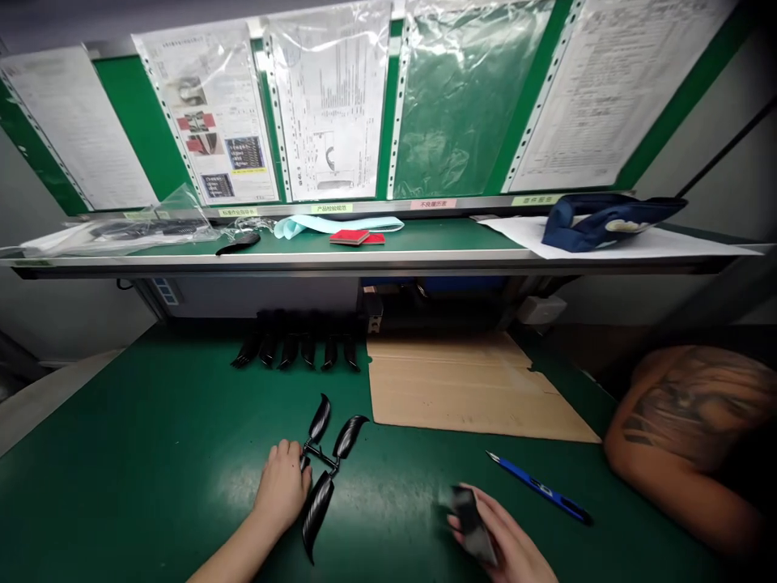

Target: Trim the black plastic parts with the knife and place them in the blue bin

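My left hand (282,484) rests curled on the green table, its fingers closed against a black plastic part (326,457) made of several glossy blade-shaped pieces joined on a thin frame. My right hand (507,542), low in the view, grips a small dark flat piece (472,522) that is blurred by motion. A blue utility knife (539,487) lies on the table just right of that hand.
A row of several loose black blade pieces (297,350) lies at the back of the table. A flat cardboard sheet (467,389) sits right of centre. Another person's tattooed arm (692,429) leans on the right edge. The shelf (388,259) above holds bags, red pads and a dark blue cloth.
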The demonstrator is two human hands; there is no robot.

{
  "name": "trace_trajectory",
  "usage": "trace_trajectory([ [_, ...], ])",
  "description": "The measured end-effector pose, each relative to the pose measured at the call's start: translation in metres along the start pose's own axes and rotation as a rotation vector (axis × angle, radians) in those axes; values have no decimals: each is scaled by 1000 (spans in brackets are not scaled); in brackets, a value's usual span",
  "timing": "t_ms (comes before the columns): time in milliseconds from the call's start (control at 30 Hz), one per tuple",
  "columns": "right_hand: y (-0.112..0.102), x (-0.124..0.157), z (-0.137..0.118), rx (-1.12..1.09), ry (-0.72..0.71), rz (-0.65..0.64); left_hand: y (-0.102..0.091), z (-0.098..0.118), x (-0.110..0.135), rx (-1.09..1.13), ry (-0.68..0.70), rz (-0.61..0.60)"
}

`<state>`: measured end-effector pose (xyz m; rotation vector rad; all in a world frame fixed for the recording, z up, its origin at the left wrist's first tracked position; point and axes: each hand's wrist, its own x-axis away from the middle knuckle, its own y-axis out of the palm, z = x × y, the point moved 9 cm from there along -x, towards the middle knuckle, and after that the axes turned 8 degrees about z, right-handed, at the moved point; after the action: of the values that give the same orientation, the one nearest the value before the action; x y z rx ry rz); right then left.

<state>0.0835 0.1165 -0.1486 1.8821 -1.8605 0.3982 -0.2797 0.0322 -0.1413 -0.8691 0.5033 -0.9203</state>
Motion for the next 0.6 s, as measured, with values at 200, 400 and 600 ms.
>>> trace_trajectory([
  [200, 80, 58, -6, -399, 237, -192, -28, 19, 17, 327, -12, -120],
  [400, 108, 75, -28, -97, -88, -296, -55, 82, 63, 1498, -355, -466],
  [600, 152, 134, -108, 552, -1195, -330, -61, 146, 114, 1762, -416, -1027],
])
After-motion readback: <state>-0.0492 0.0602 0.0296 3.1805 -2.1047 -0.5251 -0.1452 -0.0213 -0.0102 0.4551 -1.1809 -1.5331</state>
